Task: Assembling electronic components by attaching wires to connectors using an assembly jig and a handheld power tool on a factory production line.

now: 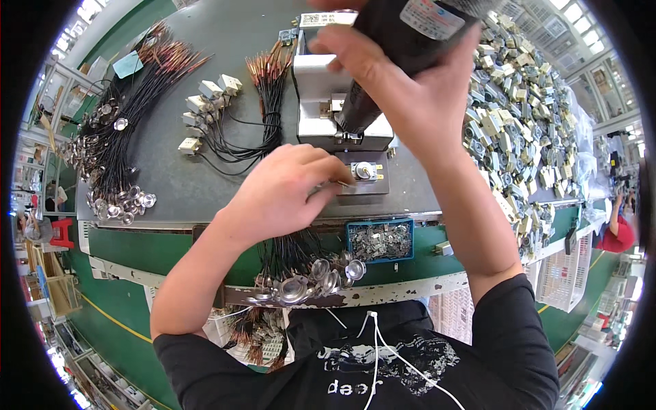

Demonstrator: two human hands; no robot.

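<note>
My right hand [427,102] is wrapped round a thick black electric screwdriver [362,106] with a white label. The tool slants down, its tip at the front of a white-and-grey boxy machine [314,85]. My left hand [277,195] is closed in a pinch at the left of a small metal-and-white component [364,171], which sits on a dark block [372,188]. Something thin shows at the left fingertips, too small to make out. Behind the left hand, a bundle of black wires [272,126] with copper-coloured ends runs to several cream connector blocks [198,104].
At the left lies another bundle of black wires [126,147] with round metal cups. Many cream-and-metal components [512,116] are heaped at the right. A blue tray [349,244] of small metal parts stands by the front edge, beside hanging metal cups [294,290].
</note>
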